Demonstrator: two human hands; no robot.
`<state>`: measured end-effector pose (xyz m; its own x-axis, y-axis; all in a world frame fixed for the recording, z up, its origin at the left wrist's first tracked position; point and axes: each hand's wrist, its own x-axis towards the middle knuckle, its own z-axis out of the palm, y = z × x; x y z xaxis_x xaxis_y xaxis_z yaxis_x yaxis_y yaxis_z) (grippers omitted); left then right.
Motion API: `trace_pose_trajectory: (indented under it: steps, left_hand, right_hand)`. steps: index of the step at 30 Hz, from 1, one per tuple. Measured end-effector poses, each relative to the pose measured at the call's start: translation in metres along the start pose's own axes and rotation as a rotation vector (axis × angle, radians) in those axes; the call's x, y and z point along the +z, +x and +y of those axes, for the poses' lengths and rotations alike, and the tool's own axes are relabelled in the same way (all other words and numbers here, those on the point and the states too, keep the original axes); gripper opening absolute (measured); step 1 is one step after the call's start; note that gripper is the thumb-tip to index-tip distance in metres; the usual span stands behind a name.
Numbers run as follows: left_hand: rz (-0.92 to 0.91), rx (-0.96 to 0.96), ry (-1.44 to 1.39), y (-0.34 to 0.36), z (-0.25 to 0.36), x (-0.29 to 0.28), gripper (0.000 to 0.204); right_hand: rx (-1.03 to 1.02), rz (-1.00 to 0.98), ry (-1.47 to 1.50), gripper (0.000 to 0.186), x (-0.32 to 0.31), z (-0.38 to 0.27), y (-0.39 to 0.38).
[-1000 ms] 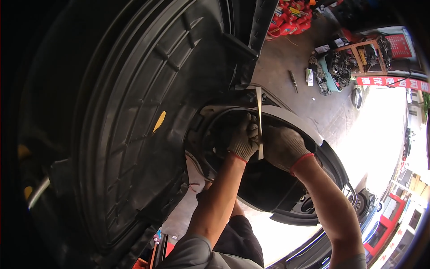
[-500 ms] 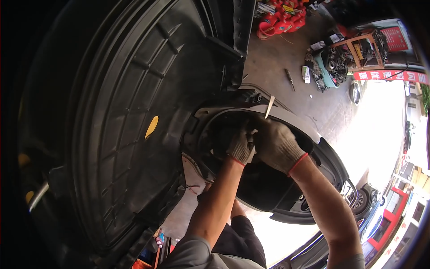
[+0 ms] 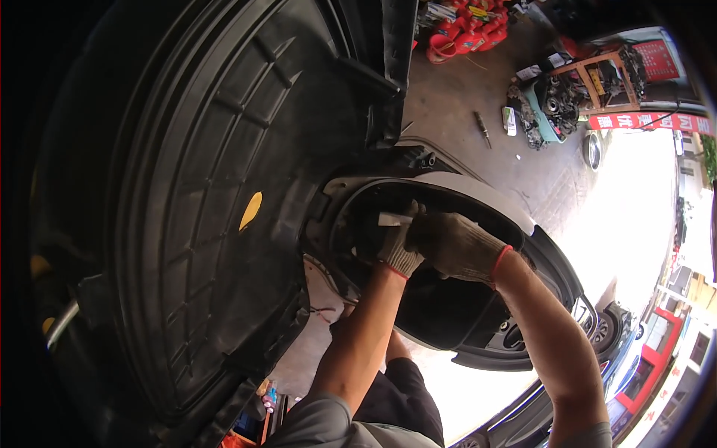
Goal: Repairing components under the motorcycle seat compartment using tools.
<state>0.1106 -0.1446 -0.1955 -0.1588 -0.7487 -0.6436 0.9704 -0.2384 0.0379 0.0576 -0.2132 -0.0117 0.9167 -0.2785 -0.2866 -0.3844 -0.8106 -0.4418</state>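
My left hand [image 3: 403, 246], in a grey knit glove with a red cuff, is closed around a pale flat strip [image 3: 391, 219], lying roughly horizontal. My gloved right hand [image 3: 461, 246] is curled against it from the right; what its fingers hold is hidden. Both hands are over the dark interior of an oval black part [image 3: 441, 321] with a grey upper rim. A large ribbed black plastic panel [image 3: 194, 246] with a yellow oval patch [image 3: 250, 210] rises at the left.
On the floor behind are red containers [image 3: 478, 30], a long metal tool [image 3: 482, 128] and a wooden frame [image 3: 586, 78] among machine parts. A wheel rim [image 3: 594, 149] lies near a red banner [image 3: 642, 122]. A car wheel [image 3: 603, 328] shows at the right.
The pale strip stood upright above my hands and has tipped leftward to lie flat. My right hand has turned inward over it. The surroundings have shifted slightly left in view.
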Motion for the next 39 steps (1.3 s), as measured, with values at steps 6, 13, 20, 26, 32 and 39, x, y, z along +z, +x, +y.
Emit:
trace_pose_trajectory:
  steps: [6,13,20,26,32,39]
  left_hand:
    - [-0.167,-0.246,-0.21,-0.014,0.025,0.018,0.023]
    - [-0.409,-0.309,-0.367,-0.008,0.028,0.007,0.014]
    - [-0.196,-0.136,-0.156,-0.009,0.035,0.02,0.02]
    - [0.189,-0.127,-0.149,-0.022,0.027,0.047,0.019]
    - [0.093,-0.598,-1.243,-0.008,0.043,0.014,0.026]
    - [0.429,-1.371,-3.332,-0.008,0.036,0.015,0.031]
  right_hand:
    - [0.522,-0.088,0.145,0.033,0.002,0.01,-0.014]
    - [0.779,0.039,0.118,0.031,-0.015,-0.005,0.007]
    - [0.785,0.21,0.435,0.023,-0.018,-0.018,0.01]
    - [0.6,-0.126,0.176,0.021,-0.005,-0.006,0.004]
    - [0.622,0.076,0.113,0.031,-0.014,-0.021,0.019]
    - [0.105,0.026,-0.246,0.034,0.003,0.015,0.018]
